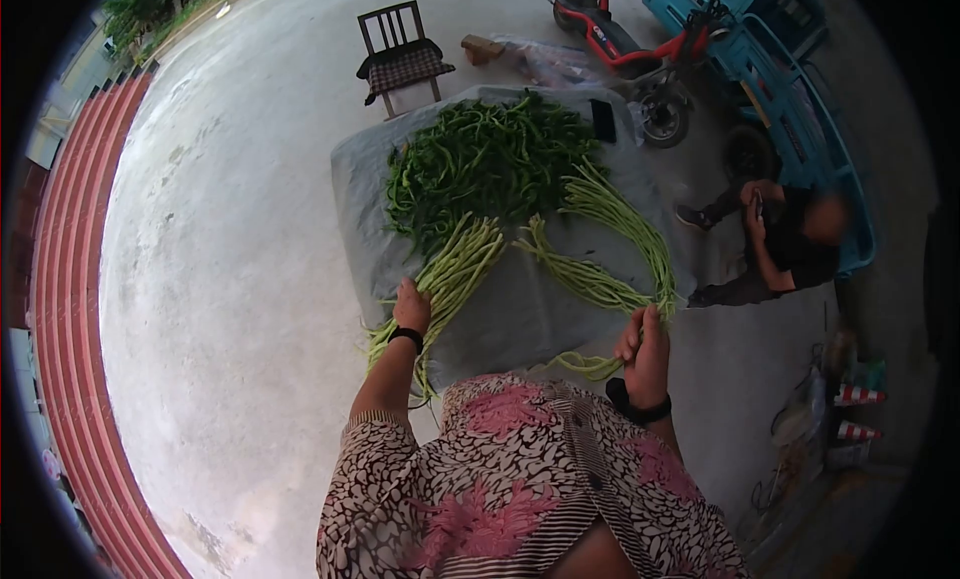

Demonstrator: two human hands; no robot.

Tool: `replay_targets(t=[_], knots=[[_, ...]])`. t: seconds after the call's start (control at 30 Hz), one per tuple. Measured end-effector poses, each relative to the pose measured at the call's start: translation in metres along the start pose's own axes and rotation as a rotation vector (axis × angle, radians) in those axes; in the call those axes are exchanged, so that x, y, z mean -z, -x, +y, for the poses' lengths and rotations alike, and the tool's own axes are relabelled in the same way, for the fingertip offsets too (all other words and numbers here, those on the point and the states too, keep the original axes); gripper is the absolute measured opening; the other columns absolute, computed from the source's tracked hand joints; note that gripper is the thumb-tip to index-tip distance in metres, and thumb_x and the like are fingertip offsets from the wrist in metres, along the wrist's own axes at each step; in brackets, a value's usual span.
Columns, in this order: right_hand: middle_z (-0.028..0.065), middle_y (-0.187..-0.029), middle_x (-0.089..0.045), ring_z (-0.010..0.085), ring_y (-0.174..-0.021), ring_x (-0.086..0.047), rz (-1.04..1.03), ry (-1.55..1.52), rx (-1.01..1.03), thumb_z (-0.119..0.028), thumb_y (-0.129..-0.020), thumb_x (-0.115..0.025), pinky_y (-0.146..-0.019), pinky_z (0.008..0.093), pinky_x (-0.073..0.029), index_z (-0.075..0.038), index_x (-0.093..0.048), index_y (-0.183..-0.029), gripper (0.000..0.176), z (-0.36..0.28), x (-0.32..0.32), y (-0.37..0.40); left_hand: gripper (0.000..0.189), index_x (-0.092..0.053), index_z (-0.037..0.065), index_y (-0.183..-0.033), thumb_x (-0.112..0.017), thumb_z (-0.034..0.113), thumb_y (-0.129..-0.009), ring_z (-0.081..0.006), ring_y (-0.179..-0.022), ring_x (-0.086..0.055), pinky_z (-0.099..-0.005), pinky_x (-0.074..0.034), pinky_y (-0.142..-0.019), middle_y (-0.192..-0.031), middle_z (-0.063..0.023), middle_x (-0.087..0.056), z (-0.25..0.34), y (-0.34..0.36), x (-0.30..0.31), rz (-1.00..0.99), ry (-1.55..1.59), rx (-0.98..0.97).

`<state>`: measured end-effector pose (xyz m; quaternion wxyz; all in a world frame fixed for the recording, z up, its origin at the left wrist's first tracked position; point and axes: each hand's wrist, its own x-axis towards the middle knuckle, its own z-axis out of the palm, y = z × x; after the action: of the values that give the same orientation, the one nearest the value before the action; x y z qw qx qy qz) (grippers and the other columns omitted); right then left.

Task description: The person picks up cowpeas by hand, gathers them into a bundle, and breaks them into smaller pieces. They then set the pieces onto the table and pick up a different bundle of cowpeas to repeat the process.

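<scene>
A large bundle of long green beans (462, 264) lies slanted across the left part of a table covered with a grey sheet (520, 334). My left hand (412, 307) is closed around the side of this bundle, its fingertips partly hidden by the beans. My right hand (645, 354), fingers curled and thumb up, grips the near ends of long beans at the table's right edge. Two smaller bunches reach toward it: a curved bunch (640, 229) and a shorter bunch (580, 276). A few loose beans (585, 364) lie beside my right hand, near my body.
A heap of green chili peppers (490, 159) covers the table's far half, with a dark phone-like object (603, 121) at its corner. Beyond stands a chair (402, 59). To the right are a red scooter (630, 49), a blue three-wheeled vehicle (790, 119) and a seated person (790, 234).
</scene>
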<state>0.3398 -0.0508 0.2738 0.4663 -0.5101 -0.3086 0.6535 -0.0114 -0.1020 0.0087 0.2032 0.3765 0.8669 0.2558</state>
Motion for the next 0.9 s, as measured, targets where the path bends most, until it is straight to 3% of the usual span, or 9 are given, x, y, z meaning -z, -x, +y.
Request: replay_targets(t=[0.23, 0.33, 0.43, 0.53, 0.67, 0.83, 0.9], knots=[[-0.0045, -0.057, -0.042, 0.0046, -0.042, -0.034, -0.173, 0.085, -0.153, -0.023, -0.091, -0.063, -0.043, 0.0229, -0.033, -0.006, -0.058, -0.101, 0.02, 0.008, -0.014, -0.01, 0.019, -0.059, 0.007, -0.093, -0.069, 0.014, -0.078, -0.0323, -0.093, -0.055, -0.0425, -0.043, -0.077, -0.089, -0.0117, -0.061, 0.057, 0.034, 0.046, 0.187, 0.069, -0.334], [-0.001, -0.072, -0.055, 0.0032, -0.044, -0.033, -0.244, 0.086, -0.169, -0.024, -0.09, -0.065, -0.044, 0.0217, -0.034, -0.005, -0.056, -0.113, 0.032, 0.016, -0.011, -0.019, 0.02, -0.059, 0.007, -0.093, -0.07, 0.01, -0.077, -0.0311, -0.09, -0.055, -0.0419, -0.042, -0.074, -0.084, -0.0103, -0.061, 0.097, 0.063, 0.057, 0.2, 0.211, -0.496], [0.0043, -0.099, -0.062, 0.0019, -0.045, -0.033, -0.158, -0.045, -0.211, -0.026, -0.09, -0.065, -0.045, 0.0209, -0.033, -0.004, -0.052, -0.122, 0.041, 0.009, -0.021, -0.021, 0.02, -0.058, 0.007, -0.093, -0.07, 0.008, -0.077, -0.0298, -0.082, -0.057, -0.0405, -0.043, -0.07, -0.08, -0.0094, -0.06, 0.139, 0.092, 0.062, 0.081, 0.342, -0.601], [0.0073, -0.122, -0.056, 0.0012, -0.046, -0.032, -0.164, -0.141, -0.173, -0.029, -0.09, -0.065, -0.046, 0.0202, -0.034, -0.004, -0.05, -0.126, 0.047, 0.011, -0.015, -0.028, 0.02, -0.058, 0.007, -0.093, -0.069, 0.008, -0.077, -0.0288, -0.073, -0.057, -0.0388, -0.044, -0.065, -0.077, -0.0088, -0.059, 0.169, 0.114, 0.065, -0.033, 0.431, -0.756], [0.0035, -0.103, -0.06, 0.0017, -0.046, -0.033, -0.239, -0.263, -0.182, -0.032, -0.09, -0.064, -0.047, 0.0199, -0.034, -0.006, -0.053, -0.122, 0.043, 0.01, -0.005, -0.033, 0.018, -0.057, 0.008, -0.093, -0.067, 0.009, -0.078, -0.0284, -0.068, -0.057, -0.0379, -0.045, -0.061, -0.075, -0.0079, -0.058, 0.179, 0.124, 0.061, -0.228, 0.432, -0.932], [0.0003, -0.081, -0.057, 0.0028, -0.045, -0.035, -0.202, -0.166, -0.12, -0.037, -0.095, -0.055, -0.046, 0.0208, -0.035, -0.007, -0.057, -0.105, 0.031, 0.01, -0.003, -0.03, 0.017, -0.056, 0.007, -0.094, -0.065, 0.011, -0.08, -0.0321, -0.072, -0.06, -0.0416, -0.047, -0.063, -0.076, -0.0107, -0.059, 0.179, 0.127, 0.056, -0.339, 0.412, -0.896], [0.0005, -0.079, -0.058, 0.0035, -0.045, -0.035, -0.224, -0.137, -0.058, -0.04, -0.096, -0.051, -0.045, 0.021, -0.035, -0.007, -0.056, -0.101, 0.034, 0.013, 0.0, -0.028, 0.017, -0.055, 0.007, -0.094, -0.064, 0.012, -0.081, -0.0339, -0.074, -0.06, -0.0426, -0.047, -0.063, -0.077, -0.0119, -0.059, 0.178, 0.127, 0.052, -0.383, 0.451, -0.895]])
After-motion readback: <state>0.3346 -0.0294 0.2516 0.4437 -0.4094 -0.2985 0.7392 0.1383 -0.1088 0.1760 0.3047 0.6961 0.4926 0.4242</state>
